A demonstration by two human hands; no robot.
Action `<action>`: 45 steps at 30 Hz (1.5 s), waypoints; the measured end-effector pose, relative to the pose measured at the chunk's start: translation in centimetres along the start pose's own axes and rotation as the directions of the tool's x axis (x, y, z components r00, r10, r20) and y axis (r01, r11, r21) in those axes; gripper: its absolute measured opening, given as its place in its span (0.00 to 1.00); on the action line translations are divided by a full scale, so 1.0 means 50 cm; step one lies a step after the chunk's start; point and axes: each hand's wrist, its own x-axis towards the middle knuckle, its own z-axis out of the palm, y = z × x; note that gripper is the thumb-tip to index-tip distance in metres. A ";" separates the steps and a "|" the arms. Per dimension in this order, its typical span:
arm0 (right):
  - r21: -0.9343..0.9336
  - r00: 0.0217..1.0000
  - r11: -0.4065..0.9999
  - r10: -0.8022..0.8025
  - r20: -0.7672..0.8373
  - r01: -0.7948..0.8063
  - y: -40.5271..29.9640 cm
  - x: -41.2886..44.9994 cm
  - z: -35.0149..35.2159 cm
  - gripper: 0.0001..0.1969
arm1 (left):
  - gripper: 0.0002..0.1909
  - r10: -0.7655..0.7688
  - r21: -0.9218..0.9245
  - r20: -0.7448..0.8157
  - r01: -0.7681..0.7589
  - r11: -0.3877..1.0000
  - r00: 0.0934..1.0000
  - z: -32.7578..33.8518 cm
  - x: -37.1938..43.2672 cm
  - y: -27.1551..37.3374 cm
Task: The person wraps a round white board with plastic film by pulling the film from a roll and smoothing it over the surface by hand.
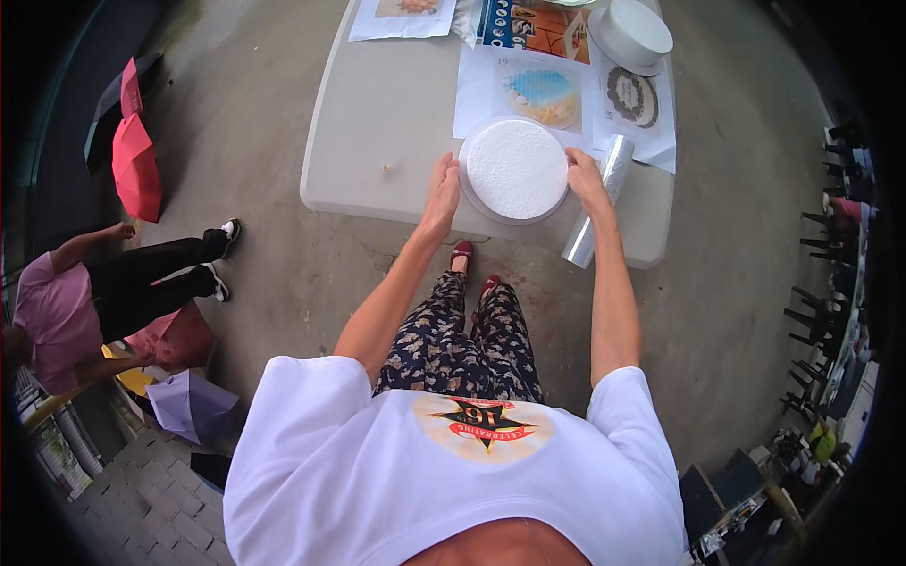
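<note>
A round white foam cake dummy (pixel 517 169) rests on a slightly wider pale round board (pixel 476 201) near the front edge of the table. My left hand (pixel 444 189) is at the board's left rim, and my right hand (pixel 586 175) grips its right rim, so the board is held from both sides. Just beyond it lies a printed sheet (pixel 472 92) with a picture of a blue and sand-coloured cake. A roll of clear plastic film or foil (pixel 600 201) lies slanted under my right forearm, its near end sticking out past the table's edge.
Farther back on the folding table (pixel 354 141) stand another white foam round (pixel 640 32) and more printed sheets (pixel 402 27). A person in a pink shirt (pixel 60 318) stands at the left among open umbrellas (pixel 136 170). Black chairs (pixel 814 311) line the far right.
</note>
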 end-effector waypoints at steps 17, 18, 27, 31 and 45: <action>-0.113 0.996 0.993 -0.048 -0.079 0.039 -0.073 -0.086 0.019 0.23 | 0.27 -0.038 0.159 -0.005 0.038 0.986 0.999 -0.024 -0.037 0.049; -0.136 0.997 0.991 -0.021 -0.071 0.011 -0.081 -0.082 0.009 0.23 | 0.27 -0.023 0.149 -0.006 0.024 0.989 1.000 -0.015 -0.032 0.050; -0.155 0.996 0.984 -0.090 -0.005 0.088 -0.054 -0.039 -0.005 0.22 | 0.28 -0.026 0.151 0.014 0.023 0.988 1.000 -0.024 -0.014 0.067; -0.162 0.998 0.984 -0.068 0.017 0.070 -0.059 -0.038 -0.005 0.21 | 0.28 -0.044 0.171 0.012 0.041 0.984 0.999 -0.032 -0.015 0.072; -0.085 0.848 0.988 0.066 -0.526 -0.129 -0.067 -0.200 -0.093 0.29 | 0.20 0.375 0.309 -0.066 -0.338 0.889 0.925 0.022 -0.081 0.179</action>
